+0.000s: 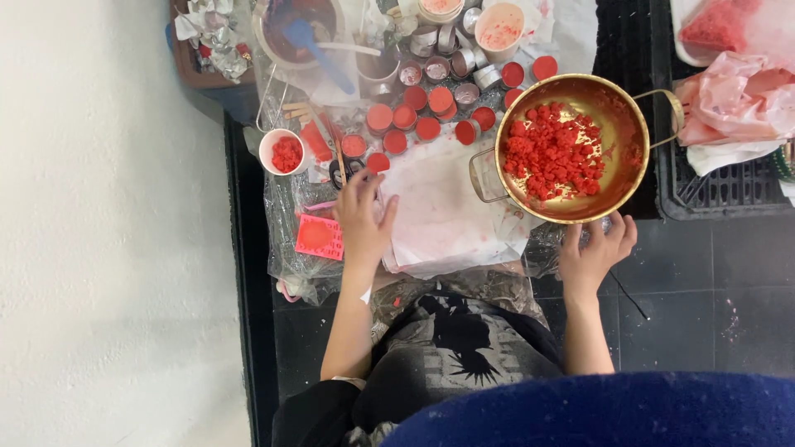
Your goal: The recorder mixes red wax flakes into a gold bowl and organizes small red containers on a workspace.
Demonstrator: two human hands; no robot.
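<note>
My left hand (364,222) lies flat on the stained white sheet (451,211), fingers apart. Its fingertips reach toward a small round tin of red filling (378,162) and a dark ring-shaped object (344,171). My right hand (592,248) rests at the near rim of a brass pan (633,124), fingers spread on crumpled clear plastic, holding nothing I can see. Red crumbly chunks (553,153) fill the pan. Several more small tins with red filling (414,112) stand in a cluster behind my left hand.
A white cup of red chunks (282,152) stands far left, a pink mould (320,237) beside my left wrist. A bowl with a blue spatula (302,35) and a stained cup (499,29) sit at the back. A pink bag (729,99) lies on a black crate (720,194) at the right.
</note>
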